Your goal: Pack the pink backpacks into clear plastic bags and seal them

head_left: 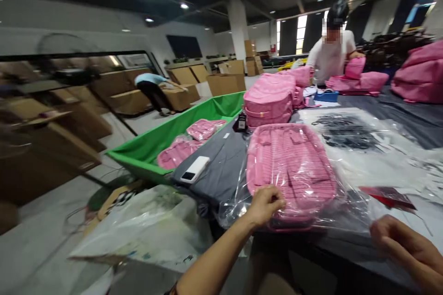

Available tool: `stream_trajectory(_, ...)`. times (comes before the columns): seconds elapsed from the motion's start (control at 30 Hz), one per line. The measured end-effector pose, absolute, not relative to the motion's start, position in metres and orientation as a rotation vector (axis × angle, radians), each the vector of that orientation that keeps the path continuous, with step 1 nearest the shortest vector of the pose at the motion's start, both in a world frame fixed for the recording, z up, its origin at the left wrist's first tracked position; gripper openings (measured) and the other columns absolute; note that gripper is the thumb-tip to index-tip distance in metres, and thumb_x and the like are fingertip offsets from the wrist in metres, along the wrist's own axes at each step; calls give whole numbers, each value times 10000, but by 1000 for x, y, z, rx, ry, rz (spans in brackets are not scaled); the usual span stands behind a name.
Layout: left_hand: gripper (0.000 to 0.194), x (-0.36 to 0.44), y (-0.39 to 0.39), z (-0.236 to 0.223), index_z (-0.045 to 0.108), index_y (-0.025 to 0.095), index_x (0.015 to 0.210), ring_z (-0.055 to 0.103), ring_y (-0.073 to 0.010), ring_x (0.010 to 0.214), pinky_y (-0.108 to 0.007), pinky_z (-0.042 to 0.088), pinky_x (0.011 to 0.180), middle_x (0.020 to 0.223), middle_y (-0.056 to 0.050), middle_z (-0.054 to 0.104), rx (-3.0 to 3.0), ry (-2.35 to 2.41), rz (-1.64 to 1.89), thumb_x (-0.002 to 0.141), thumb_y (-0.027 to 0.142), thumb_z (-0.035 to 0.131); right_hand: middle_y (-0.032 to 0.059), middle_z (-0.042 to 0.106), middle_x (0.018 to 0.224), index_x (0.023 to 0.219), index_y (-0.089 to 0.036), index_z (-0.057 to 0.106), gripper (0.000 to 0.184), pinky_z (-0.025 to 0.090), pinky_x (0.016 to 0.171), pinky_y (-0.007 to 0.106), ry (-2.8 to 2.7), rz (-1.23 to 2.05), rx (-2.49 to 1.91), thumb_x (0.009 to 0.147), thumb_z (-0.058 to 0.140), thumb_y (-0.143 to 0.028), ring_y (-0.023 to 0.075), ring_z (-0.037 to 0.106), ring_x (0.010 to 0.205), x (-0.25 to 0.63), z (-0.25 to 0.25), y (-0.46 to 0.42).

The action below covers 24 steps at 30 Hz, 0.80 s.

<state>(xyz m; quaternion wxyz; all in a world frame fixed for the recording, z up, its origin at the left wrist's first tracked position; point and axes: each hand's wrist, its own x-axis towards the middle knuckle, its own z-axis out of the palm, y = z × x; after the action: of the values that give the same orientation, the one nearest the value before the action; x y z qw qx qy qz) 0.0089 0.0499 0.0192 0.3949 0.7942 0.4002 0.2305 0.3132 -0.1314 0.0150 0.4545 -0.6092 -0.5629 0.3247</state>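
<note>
A pink backpack [290, 166] lies flat inside a clear plastic bag [349, 209] at the near edge of the table. At the bag's lower left, my left hand [266, 205] is closed, its curled fingers gripping the plastic over the backpack. My right hand [406, 246] is beside the bag's right end, fingers curled in. The film reaches close to those fingers, but whether they pinch it or something else is hidden. A red and dark packet [389, 198] rests just beyond my right hand.
Behind the bagged backpack stands another pink backpack [270, 97] with a black tag [241, 122]. A white phone-like device [195, 169] lies left. Clear bags [360, 156] cover the right side. A green bin [138, 159] holds bagged pink items. A co-worker [332, 50] handles pink bags opposite.
</note>
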Motion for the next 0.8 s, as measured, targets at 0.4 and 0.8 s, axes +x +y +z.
stream_trajectory(0.4,176,16,44,31,621,194,673,589,-159,837,-299,380,847,811,36,670,2018,1142,518,802,189,741,-9,562,658,839,-253,473,251,271,576,292,-2488,541,-1676,792,573,-478,189,489,604,272,71,40)
stream_trajectory(0.8,144,3,43,28,675,206,810,608,-204,1010,-344,388,955,1015,-23,713,2201,956,531,890,313,727,19,622,707,738,-248,469,451,294,575,301,-2276,542,-1757,804,588,-677,208,540,625,248,52,-8)
